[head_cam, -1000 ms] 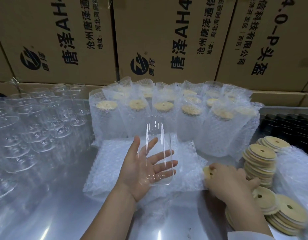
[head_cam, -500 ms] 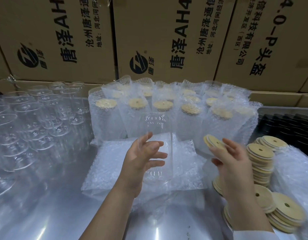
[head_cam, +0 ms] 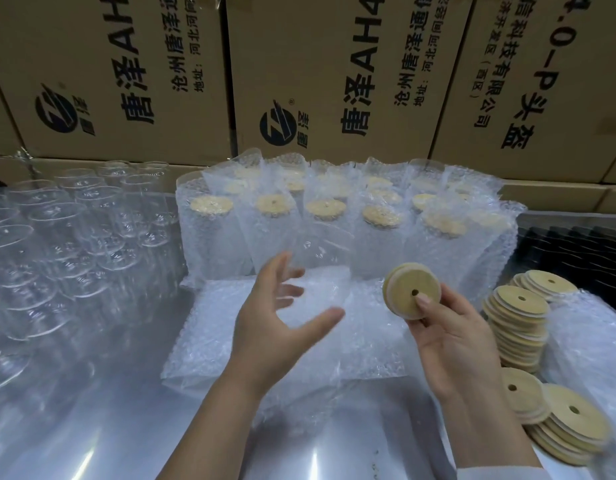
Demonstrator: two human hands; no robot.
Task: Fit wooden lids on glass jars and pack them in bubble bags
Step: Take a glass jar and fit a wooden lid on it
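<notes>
My left hand [head_cam: 279,327] holds a clear glass jar [head_cam: 317,271] upright over the middle of the table, thumb in front of the glass and fingers behind it. The jar is nearly invisible against the bubble wrap. My right hand [head_cam: 452,337] pinches a round wooden lid [head_cam: 408,289] with a centre hole, tilted towards me, just right of the jar and apart from it. A flat pile of bubble bags [head_cam: 230,327] lies under both hands.
Several lidded jars in bubble bags [head_cam: 334,223] stand in rows at the back. Several empty glass jars [head_cam: 74,237] crowd the left. Stacks of wooden lids [head_cam: 518,320] lie on the right, beside a black tray [head_cam: 576,247]. Cardboard boxes [head_cam: 334,64] wall off the rear.
My right hand has picked a lid off the table, raised it and brought it left towards the jar. My left hand has turned the jar more upright and curled round it.
</notes>
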